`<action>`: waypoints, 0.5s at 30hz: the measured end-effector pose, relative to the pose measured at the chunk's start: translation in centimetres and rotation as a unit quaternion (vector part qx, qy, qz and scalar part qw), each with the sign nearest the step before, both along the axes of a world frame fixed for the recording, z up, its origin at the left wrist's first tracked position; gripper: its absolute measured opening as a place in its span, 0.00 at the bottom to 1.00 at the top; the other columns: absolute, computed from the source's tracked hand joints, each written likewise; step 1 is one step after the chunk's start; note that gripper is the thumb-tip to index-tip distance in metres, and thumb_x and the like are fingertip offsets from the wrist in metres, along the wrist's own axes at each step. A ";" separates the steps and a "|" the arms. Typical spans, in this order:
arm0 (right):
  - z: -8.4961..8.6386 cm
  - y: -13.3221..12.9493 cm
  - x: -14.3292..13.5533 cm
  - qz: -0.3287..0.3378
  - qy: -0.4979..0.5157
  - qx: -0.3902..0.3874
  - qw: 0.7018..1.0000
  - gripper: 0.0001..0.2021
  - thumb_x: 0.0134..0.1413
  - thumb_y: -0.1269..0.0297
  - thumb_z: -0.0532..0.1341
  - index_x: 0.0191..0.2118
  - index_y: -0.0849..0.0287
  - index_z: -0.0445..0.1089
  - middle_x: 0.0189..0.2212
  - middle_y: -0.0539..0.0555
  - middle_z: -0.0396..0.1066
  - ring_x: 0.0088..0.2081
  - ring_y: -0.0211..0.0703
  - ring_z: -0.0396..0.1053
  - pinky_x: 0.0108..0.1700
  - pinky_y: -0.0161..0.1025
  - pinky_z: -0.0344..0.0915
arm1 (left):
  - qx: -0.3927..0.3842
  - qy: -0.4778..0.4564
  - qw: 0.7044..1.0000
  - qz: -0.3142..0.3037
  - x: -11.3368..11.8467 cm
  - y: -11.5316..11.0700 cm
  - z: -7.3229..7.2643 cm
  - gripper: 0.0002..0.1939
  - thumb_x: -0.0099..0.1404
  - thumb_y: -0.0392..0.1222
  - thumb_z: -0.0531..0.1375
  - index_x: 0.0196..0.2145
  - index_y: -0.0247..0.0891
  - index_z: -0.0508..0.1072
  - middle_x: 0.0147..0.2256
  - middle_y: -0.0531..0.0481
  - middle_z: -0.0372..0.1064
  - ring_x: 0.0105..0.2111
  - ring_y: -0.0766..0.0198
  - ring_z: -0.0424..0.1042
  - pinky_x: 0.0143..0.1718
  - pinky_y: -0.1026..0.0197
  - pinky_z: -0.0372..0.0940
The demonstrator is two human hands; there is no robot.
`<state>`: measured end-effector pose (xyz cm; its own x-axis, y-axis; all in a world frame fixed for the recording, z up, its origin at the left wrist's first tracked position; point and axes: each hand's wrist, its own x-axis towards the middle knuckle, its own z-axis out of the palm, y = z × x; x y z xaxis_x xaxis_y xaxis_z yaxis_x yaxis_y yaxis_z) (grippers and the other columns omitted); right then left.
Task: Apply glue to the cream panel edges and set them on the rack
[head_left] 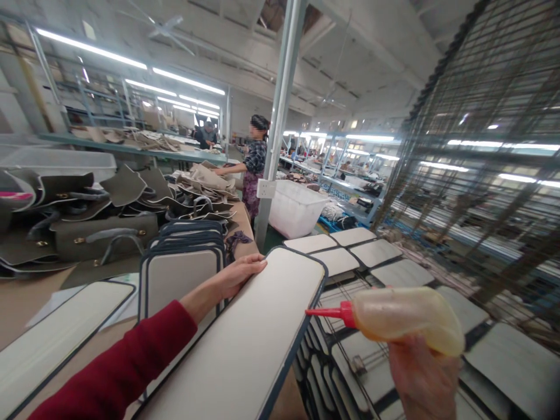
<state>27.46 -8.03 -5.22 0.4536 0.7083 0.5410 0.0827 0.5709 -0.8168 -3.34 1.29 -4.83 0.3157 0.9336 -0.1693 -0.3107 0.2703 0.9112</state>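
Observation:
My left hand, in a red sleeve, grips the far left edge of a long cream panel with rounded corners and a dark blue border. In my right hand is a squeeze bottle of yellowish liquid, lying on its side with its red nozzle pointing left. The nozzle's tip is at the panel's right edge; whether it touches cannot be made out. A stack of similar dark-edged panels stands left of my left hand. Another cream panel lies at the far left.
Several panels lie on a wire rack at right, below a tilted wire grid. Brown bag pieces with handles are heaped at left. A metal post and a white bin stand ahead. A person works near the post.

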 end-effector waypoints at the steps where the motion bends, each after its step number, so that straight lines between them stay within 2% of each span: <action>1: -0.1 0.1 -0.1 -0.002 0.006 0.001 1.000 0.18 0.45 0.54 0.67 0.41 0.58 0.68 0.27 0.57 0.70 0.36 0.57 0.72 0.41 0.56 0.70 | 0.000 0.001 1.000 0.001 -0.1 0.1 0.0 0.21 0.45 0.46 0.71 0.31 0.36 0.67 0.23 0.54 0.70 0.21 0.66 0.71 0.22 0.67 0.65; 4: 0.0 0.3 -0.5 0.001 0.015 0.005 1.000 0.21 0.45 0.54 0.67 0.44 0.59 0.68 0.28 0.58 0.71 0.36 0.57 0.72 0.40 0.54 0.71 | -0.003 0.009 1.000 0.010 -0.5 0.3 0.0 0.20 0.45 0.45 0.71 0.31 0.36 0.66 0.22 0.55 0.69 0.20 0.68 0.69 0.21 0.68 0.63; 8: 0.7 0.4 -1.5 -0.006 0.011 0.001 1.000 0.22 0.45 0.55 0.67 0.46 0.58 0.68 0.35 0.60 0.73 0.39 0.54 0.72 0.42 0.52 0.71 | -0.003 0.019 1.000 0.009 -0.8 0.6 0.0 0.19 0.47 0.45 0.70 0.29 0.37 0.65 0.21 0.55 0.68 0.19 0.69 0.68 0.20 0.68 0.62; 12: 1.5 0.3 -2.6 0.005 0.027 0.012 1.000 0.20 0.44 0.56 0.67 0.43 0.57 0.69 0.39 0.60 0.73 0.41 0.51 0.72 0.42 0.46 0.72 | -0.010 0.025 1.000 0.004 -1.1 1.1 -0.3 0.17 0.51 0.44 0.68 0.30 0.37 0.63 0.23 0.55 0.67 0.20 0.68 0.68 0.21 0.67 0.62; 15: 1.8 0.2 -3.3 0.020 0.058 0.014 0.998 0.18 0.39 0.57 0.70 0.39 0.57 0.70 0.38 0.58 0.74 0.39 0.47 0.73 0.39 0.38 0.72 | -0.018 0.028 0.999 0.002 -1.2 1.5 -0.6 0.16 0.53 0.43 0.67 0.30 0.38 0.62 0.23 0.55 0.67 0.21 0.67 0.68 0.22 0.66 0.63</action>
